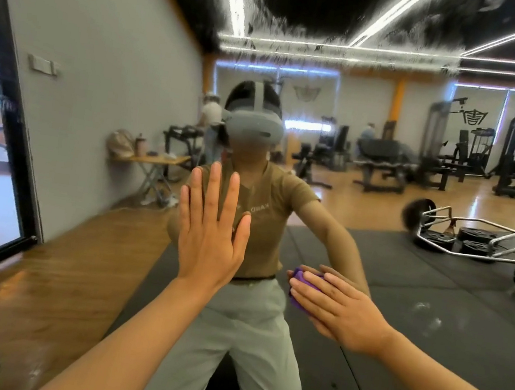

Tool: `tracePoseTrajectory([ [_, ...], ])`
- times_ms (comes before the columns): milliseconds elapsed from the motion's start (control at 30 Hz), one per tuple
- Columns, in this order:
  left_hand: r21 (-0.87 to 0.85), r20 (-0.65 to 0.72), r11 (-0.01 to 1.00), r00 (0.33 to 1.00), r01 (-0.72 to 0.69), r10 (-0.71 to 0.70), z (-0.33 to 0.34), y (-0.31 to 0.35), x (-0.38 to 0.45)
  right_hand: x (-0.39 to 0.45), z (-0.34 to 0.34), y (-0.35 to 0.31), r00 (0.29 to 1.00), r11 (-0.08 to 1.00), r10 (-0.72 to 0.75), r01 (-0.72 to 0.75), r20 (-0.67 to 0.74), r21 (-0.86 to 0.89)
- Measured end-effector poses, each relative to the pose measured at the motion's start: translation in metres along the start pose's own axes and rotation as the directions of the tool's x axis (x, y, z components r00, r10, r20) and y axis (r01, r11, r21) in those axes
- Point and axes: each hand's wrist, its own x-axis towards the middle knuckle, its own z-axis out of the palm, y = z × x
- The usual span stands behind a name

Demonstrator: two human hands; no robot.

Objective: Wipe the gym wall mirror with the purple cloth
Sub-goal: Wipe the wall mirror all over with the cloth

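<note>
Both forearms are bare, with no sleeves, watch or rings showing on the left hand or the right hand. The mirror reflection shows a tan short-sleeved T-shirt with small pale lettering, light grey loose trousers and a grey head-mounted headset.

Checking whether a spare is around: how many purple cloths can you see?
1: the purple cloth is pressed against the mirror under the right hand. Others may be out of view.
</note>
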Motion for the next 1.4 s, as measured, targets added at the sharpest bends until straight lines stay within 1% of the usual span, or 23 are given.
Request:
tracePoseTrajectory([
  [33,-0.002,0.0,1.0,1.0,0.0,0.0,0.0,0.001,0.0,0.005,-0.003,0.012,1.0,1.0,-0.006,0.006,-0.003,-0.003],
  [100,-0.002,-0.002,1.0,1.0,0.0,0.0,0.0,0.002,0.0,0.023,-0.012,0.042,0.999,0.999,0.037,-0.037,-0.029,0.0],
  [200,-0.012,0.008,1.0,1.0,0.011,-0.011,0.0,0.007,0.001,0.063,-0.038,0.098,0.978,0.982,0.19,-0.189,-0.083,0.013],
  [267,-0.022,0.014,0.999,0.999,0.032,-0.032,0.001,0.012,0.001,0.084,-0.054,0.13,0.933,0.942,0.337,-0.335,-0.126,0.036],
  [333,-0.03,0.014,0.998,0.998,0.06,-0.059,0.002,0.017,0.0,0.092,-0.06,0.145,0.869,0.883,0.47,-0.465,-0.155,0.07],
  [400,-0.033,0.012,0.996,0.997,0.077,-0.077,0.003,0.021,0.0,0.09,-0.056,0.135,0.806,0.824,0.566,-0.556,-0.174,0.105],
  [433,-0.034,0.013,0.996,0.997,0.082,-0.081,0.004,0.022,0.001,0.084,-0.05,0.123,0.787,0.807,0.59,-0.579,-0.182,0.116],
  [467,-0.032,0.013,0.996,0.997,0.083,-0.083,0.004,0.022,0.001,0.074,-0.044,0.108,0.786,0.807,0.59,-0.577,-0.185,0.121],
  [500,-0.028,0.012,0.996,0.997,0.081,-0.081,0.005,0.022,0.001,0.06,-0.037,0.092,0.804,0.822,0.569,-0.556,-0.175,0.119],
  [600,-0.015,0.009,0.997,0.997,0.075,-0.075,0.005,0.022,0.0,0.002,-0.019,0.039,0.891,0.895,0.445,-0.437,-0.094,0.093],
  [667,-0.005,0.011,0.998,0.998,0.069,-0.069,0.006,0.022,-0.001,-0.038,-0.009,0.007,0.929,0.929,0.369,-0.367,-0.039,0.046],
  [767,0.014,0.01,0.998,0.998,0.057,-0.057,0.006,0.021,-0.001,-0.066,0.0,-0.014,0.939,0.939,0.344,-0.344,-0.002,-0.014],
  [867,0.025,0.008,0.998,0.998,0.058,-0.058,0.007,0.02,-0.001,-0.059,-0.003,-0.005,0.946,0.946,0.324,-0.324,-0.006,-0.017],
  [900,0.025,0.008,0.998,0.998,0.059,-0.059,0.007,0.019,-0.001,-0.051,-0.005,0.002,0.939,0.939,0.344,-0.344,-0.022,-0.007],
  [933,0.025,0.007,0.998,0.998,0.061,-0.062,0.007,0.019,-0.001,-0.04,-0.008,0.01,0.918,0.919,0.394,-0.394,-0.05,0.01],
  [1033,0.031,0.008,0.997,0.998,0.066,-0.066,0.008,0.02,-0.001,0.008,-0.019,0.049,0.808,0.82,0.571,-0.567,-0.144,0.072],
  [1200,0.071,0.001,0.996,0.998,0.059,-0.059,0.01,0.02,-0.001,0.085,-0.044,0.117,0.669,0.707,0.702,-0.696,-0.244,0.127],
  [1267,0.079,0.002,0.995,0.998,0.059,-0.059,0.01,0.02,-0.002,0.1,-0.049,0.13,0.637,0.68,0.727,-0.721,-0.256,0.136],
  [1400,0.076,-0.004,0.996,0.999,0.054,-0.054,0.011,0.019,-0.002,0.096,-0.047,0.126,0.633,0.686,0.724,-0.7,-0.275,0.195],
])
